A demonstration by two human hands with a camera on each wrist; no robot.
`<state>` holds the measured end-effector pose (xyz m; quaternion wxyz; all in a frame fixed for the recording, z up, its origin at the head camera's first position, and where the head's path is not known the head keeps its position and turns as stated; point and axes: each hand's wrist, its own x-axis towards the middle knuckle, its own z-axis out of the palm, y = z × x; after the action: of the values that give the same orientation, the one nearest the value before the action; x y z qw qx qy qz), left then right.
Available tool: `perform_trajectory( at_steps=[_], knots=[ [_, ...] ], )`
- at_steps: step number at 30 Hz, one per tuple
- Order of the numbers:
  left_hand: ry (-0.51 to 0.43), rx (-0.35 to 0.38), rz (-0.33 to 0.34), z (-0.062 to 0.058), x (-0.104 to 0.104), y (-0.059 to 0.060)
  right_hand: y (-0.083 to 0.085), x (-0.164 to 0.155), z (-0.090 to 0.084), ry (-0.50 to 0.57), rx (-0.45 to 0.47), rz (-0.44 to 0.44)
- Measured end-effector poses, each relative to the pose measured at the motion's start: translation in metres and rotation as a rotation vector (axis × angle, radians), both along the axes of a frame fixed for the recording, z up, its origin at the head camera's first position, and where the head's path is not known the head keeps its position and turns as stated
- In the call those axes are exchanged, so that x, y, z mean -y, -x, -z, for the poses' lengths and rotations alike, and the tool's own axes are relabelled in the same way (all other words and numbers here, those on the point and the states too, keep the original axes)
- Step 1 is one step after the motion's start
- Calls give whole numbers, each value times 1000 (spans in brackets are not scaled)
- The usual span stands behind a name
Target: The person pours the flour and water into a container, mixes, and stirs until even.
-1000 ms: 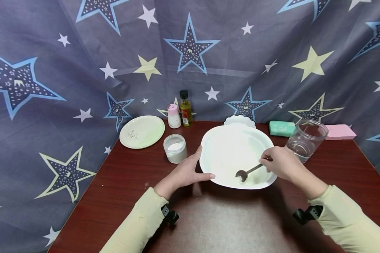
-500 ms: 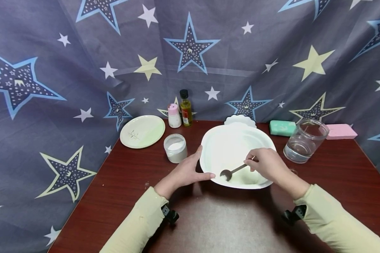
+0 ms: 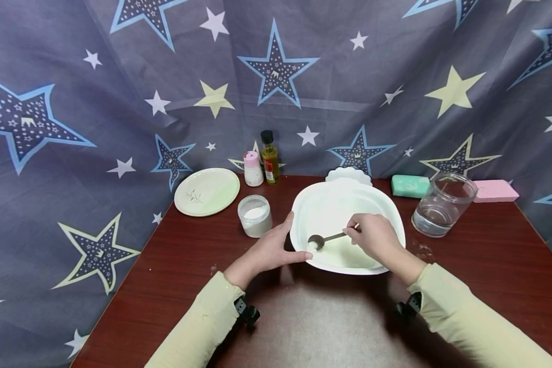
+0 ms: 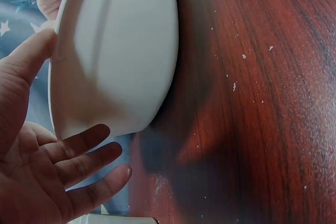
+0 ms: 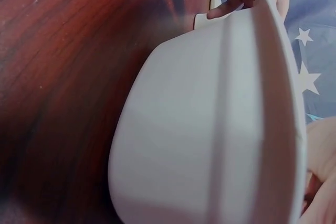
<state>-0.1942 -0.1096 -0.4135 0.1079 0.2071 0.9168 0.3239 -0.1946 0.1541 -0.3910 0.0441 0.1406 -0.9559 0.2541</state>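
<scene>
A deep white basin [image 3: 324,204] stands on the table, with pale contents along its front floor. My left hand [image 3: 270,251] rests against its left side: the thumb lies at the front rim and the fingers spread straight along the outer wall, as the left wrist view shows on the hand [image 4: 47,161]. Inside the basin, my right hand [image 3: 374,237] pinches the handle of a dark spoon [image 3: 317,242]. White powder shows at the spoon's bowl, close to my left thumb. In the right wrist view the basin's outer wall [image 5: 178,119] hides the spoon.
A jar of white powder [image 3: 255,217] stands left of the basin, near an oval plate [image 3: 207,191], a pink-capped shaker [image 3: 253,171] and an oil bottle [image 3: 270,161]. Rightward are a glass jar of clear liquid [image 3: 437,209], a green block [image 3: 408,186] and a pink block [image 3: 495,191].
My right hand has moved left with the spoon, from the basin's front right to its front left. The left hand has stayed in place at the rim.
</scene>
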Motion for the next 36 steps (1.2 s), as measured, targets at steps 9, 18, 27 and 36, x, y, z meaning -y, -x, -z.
perform_trajectory(
  at_steps=[9, 18, 27, 36],
  knots=[
    [-19, -8, 4, 2, 1, 0, 11, 5, 2, -39, -42, 93],
    [-14, 4, 3, 2, 1, 1, 20, -7, -1, -112, -56, 198],
    [-33, 9, 3, 0, 1, 1, 20, -28, -7, -152, -78, 207],
    [-32, 8, 6, 1, 1, 1, 9, -49, -19, -200, -144, 161]
  ],
)
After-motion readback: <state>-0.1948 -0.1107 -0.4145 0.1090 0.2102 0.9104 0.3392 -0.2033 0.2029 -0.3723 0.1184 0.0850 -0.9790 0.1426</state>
